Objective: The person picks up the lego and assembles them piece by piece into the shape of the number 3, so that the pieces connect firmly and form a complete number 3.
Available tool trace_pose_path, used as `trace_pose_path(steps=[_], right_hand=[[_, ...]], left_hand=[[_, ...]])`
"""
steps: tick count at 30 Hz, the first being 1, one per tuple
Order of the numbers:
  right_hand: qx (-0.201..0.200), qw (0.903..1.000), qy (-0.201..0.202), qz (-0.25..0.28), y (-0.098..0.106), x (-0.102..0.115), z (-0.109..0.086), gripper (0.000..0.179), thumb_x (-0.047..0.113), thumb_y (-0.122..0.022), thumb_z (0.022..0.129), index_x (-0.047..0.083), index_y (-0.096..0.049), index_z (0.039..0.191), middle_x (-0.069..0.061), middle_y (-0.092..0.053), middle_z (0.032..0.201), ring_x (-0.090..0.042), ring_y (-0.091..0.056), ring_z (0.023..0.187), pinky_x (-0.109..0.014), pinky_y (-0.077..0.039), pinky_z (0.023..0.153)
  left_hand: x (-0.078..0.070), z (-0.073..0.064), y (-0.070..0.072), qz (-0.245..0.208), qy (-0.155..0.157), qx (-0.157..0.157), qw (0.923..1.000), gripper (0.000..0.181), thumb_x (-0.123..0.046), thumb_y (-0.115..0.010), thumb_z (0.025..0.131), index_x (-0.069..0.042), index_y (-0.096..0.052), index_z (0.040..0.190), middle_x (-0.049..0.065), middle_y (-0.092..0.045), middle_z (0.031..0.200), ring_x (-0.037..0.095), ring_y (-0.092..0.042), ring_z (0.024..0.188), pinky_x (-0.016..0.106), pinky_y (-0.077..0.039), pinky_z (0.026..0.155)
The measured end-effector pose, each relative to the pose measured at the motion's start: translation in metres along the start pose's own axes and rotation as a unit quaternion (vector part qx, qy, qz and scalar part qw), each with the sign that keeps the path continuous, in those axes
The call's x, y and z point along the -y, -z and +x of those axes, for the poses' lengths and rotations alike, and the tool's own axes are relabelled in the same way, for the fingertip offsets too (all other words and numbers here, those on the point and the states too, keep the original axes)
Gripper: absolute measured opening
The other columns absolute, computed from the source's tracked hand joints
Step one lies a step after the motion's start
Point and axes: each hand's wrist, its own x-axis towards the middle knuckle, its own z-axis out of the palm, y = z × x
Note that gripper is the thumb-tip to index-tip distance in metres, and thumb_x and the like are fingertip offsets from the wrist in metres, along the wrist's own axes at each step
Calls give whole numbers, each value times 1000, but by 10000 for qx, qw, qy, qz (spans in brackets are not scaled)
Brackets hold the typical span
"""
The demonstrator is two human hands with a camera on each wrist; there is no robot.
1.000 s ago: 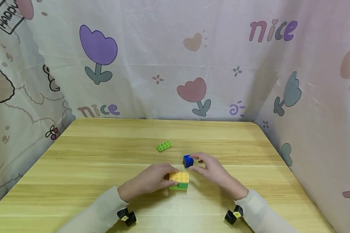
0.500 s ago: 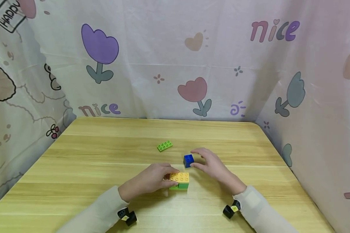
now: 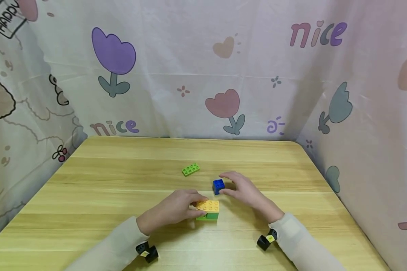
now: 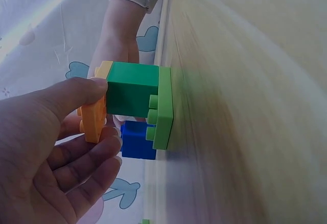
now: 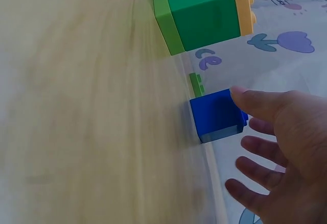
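Observation:
A small stack of toy building bricks stands on the table: a light green plate (image 4: 164, 109) at the bottom, a darker green block (image 4: 133, 89) on one end of it, a yellow-orange plate (image 3: 208, 205) on top. My left hand (image 3: 174, 209) holds the stack's left end, pinching the overhanging yellow plate between thumb and fingers. Just beyond the stack sits a blue block (image 3: 218, 186), studs up. My right hand (image 3: 245, 192) is at its right side, thumb tip right at the block in the right wrist view (image 5: 217, 114), the other fingers spread and apart from it.
Farther back on the wooden table (image 3: 122, 165) lies a loose light green plate (image 3: 190, 169) with studs up. A printed curtain (image 3: 176, 56) hangs behind the table and along both sides. Each wrist carries a small black camera.
My right index finger, which overlapped the blue block's top earlier, has moved back off it. The right wrist has shifted slightly left. The left hand and the stack have stayed put.

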Motion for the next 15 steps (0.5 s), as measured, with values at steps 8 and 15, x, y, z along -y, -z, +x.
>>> trace_pose_path(steps=[8,15], right_hand=[[338,9994,66,-90,-1,2,-1,58,39,-62,81,21,-43,133,3,-45,130,-16,-41,118,-38,-34,95],[298,9994,128,-108,-4,1,-2,55,40,-59,83,19,-44,132,1,-48,128,-17,-45,115,-38,-37,93]], left_hand=[[-1,0,0,2,25,-18,10000,41,-47,-59,80,-22,-62,113,-13,-56,89,-1,-46,66,14,-39,55],[-2,0,0,-102,68,-11,9999,41,-47,-59,81,-22,-62,113,-15,-54,87,2,-49,67,15,-40,56]])
